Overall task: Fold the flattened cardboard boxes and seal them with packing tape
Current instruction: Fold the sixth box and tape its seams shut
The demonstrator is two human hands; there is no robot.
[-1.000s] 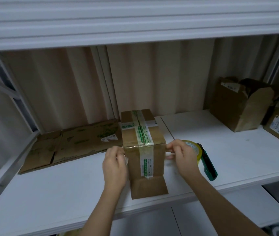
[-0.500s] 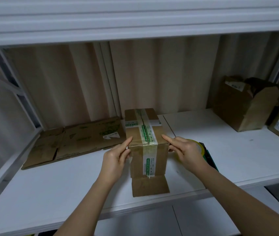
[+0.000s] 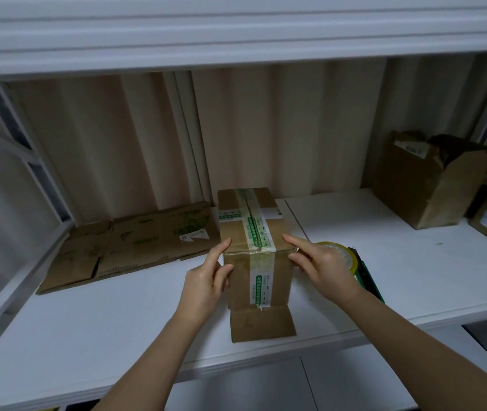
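Cardboard box (image 3: 252,232) | green-printed tape (image 3: 254,229), unreadable | both hands touching

White shelf (image 3: 384,232); taped box (image 3: 254,232); flattened cardboard (image 3: 135,247); tape roll (image 3: 344,256)

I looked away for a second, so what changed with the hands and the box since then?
Both hands uncurled: the left hand and right hand went from gripping the box at its top front edge to straight fingers pressing there. The box, tape roll and flattened cardboard stayed put.
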